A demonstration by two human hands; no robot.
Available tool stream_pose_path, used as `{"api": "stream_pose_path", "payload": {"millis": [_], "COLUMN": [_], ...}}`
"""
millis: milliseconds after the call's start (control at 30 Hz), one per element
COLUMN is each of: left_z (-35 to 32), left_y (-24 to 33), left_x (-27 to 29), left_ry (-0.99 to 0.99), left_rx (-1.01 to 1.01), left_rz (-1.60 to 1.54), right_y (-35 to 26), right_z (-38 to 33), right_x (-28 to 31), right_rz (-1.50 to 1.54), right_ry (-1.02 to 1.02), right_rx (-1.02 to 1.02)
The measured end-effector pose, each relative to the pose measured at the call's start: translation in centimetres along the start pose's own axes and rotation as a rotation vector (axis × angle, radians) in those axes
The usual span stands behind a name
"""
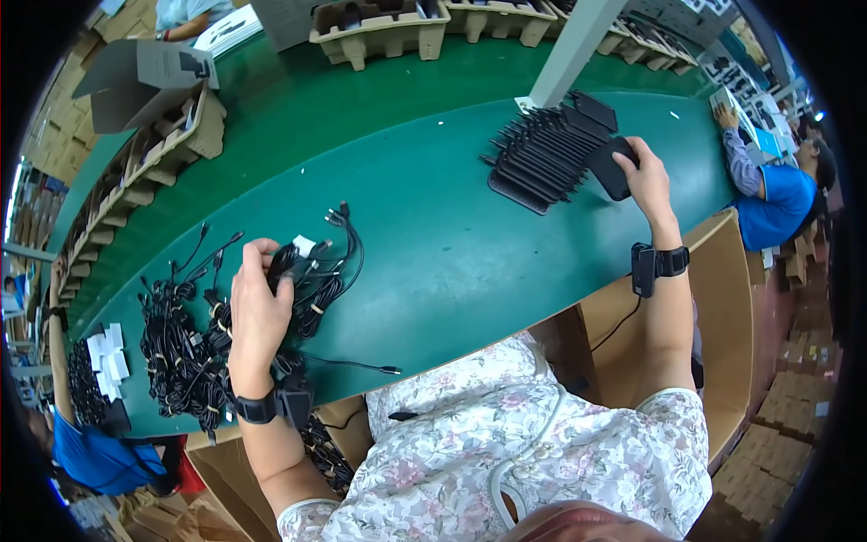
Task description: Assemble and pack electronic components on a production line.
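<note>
My left hand is closed around a coiled black cable, just above a heap of cables. That heap of bundled black cables, some tied with pale bands, spreads over the green table at the left. A few more cables lie just right of the hand. At the far right, my right hand pinches a flat black plate with rounded corners, thumb on its face. Beside it, a leaning row of similar black plates stands on the table; the kind of part is unclear.
The green table curves across the view. Moulded pulp trays line its far side, near a grey post. White papers lie at the left. Open cardboard boxes stand against the near edge. Co-workers in blue work at both ends.
</note>
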State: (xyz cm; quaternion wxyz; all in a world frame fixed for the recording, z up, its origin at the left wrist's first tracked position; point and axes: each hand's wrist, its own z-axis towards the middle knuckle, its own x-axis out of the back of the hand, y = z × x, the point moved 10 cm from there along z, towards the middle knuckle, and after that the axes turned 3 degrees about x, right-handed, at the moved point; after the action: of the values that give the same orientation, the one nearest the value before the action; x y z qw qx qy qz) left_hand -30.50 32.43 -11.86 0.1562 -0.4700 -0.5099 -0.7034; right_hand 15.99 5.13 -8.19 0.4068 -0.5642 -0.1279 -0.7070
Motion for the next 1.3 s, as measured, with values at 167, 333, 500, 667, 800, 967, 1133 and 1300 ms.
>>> {"api": "stream_pose_path", "payload": {"millis": [167, 333, 500, 667, 800, 967, 1133, 1300], "left_z": [-1.3, -2.9, -3.3, -1.8, -0.2, 0.2, 0.7, 0.9], "left_y": [3.9, 3.8, 2.6, 0.4, 1.4, 6.0, 3.4, -0.1], "left_x": [-2.2, -2.8, -1.9, -2.3, 0.5, 4.2, 0.7, -2.6], "left_ry": [-0.41, -0.728, -0.859, -0.695, -0.331, 0.022, 0.063, 0.085], "left_rx": [-0.187, -0.348, -0.29, -0.068, -0.113, -0.259, -0.17, -0.259], "left_rz": [-0.11, -0.181, -0.617, -0.644, -0.519, -0.625, -0.457, -0.073], "right_y": [-3.2, -7.3, -11.2, -16.0, -19.8, -22.9, -24.0, -23.7], "right_z": [0.7, 1.9, 3.2, 3.9, 3.8, 8.1, 17.8, 27.1], "right_x": [0.6, 0.2, -2.3, -5.0, -6.7, -7.3, -6.0, -7.3], "right_rz": [0.287, 0.719, 0.991, 1.056, 0.929, 0.85, 0.952, 0.754], "right_ry": [0.054, -0.044, -0.182, -0.331, -0.458, -0.41, -0.051, 0.161], "right_rx": [0.017, -0.037, -0.081, 0.022, 0.137, 0.26, 0.293, 0.212]}}
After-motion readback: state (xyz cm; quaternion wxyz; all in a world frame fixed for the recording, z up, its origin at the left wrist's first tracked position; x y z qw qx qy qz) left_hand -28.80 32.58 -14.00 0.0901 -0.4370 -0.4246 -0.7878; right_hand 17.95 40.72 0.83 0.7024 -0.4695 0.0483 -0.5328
